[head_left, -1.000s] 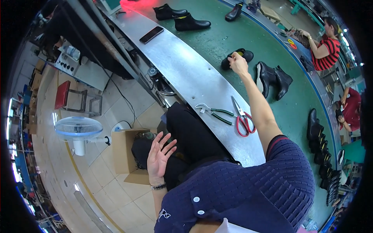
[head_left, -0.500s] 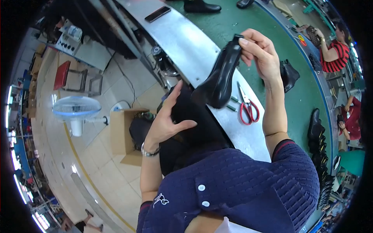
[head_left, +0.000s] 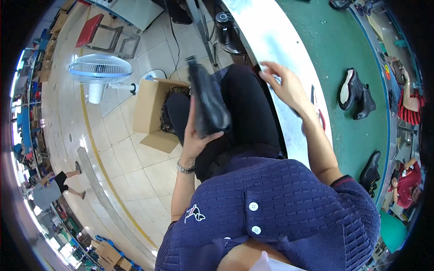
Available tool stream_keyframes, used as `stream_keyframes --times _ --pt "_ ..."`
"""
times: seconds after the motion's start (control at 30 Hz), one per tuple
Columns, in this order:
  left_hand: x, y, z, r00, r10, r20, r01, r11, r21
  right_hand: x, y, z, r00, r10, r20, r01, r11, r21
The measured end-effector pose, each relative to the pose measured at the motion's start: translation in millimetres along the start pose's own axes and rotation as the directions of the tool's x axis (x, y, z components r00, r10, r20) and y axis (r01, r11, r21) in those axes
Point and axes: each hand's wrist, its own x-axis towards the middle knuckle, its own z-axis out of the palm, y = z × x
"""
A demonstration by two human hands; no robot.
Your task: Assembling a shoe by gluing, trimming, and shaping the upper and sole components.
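My left hand [head_left: 195, 143] is closed around the lower part of a black boot [head_left: 209, 101]. The boot stands tilted above my lap, its top pointing away from me, and is slightly blurred. My right hand [head_left: 285, 86] is over the near edge of the metal worktable [head_left: 266, 25]; its fingers are partly bent and apart, and I see nothing held in them. Scissors with red handles [head_left: 322, 119] lie on the table beside my right forearm, which partly covers them.
An open cardboard box [head_left: 149, 108] with black stringy material stands on the floor left of my legs. Farther left is a fan [head_left: 100, 72]. Black boots [head_left: 355, 92] sit on the green surface to the right. Other people work at the far right.
The boot has passed from my right hand to my left and moved left over my lap. My right hand has let go and come down toward the table edge. The view has shifted.
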Motion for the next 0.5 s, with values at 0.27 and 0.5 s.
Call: stream_keyframes --times 0.27,0.5 --pt "-26.7 -12.9 -72.3 0.885 -0.282 -0.371 0.103 0.894 -0.435 -89.7 103.1 24.0 0.969 0.212 -0.125 -0.246 0.827 -0.506" --pt "19.3 24.3 -42.6 0.907 -0.369 -0.201 0.326 0.920 -0.218 -68.6 95.8 5.3 0.864 0.498 0.076 -0.502 0.864 0.037"
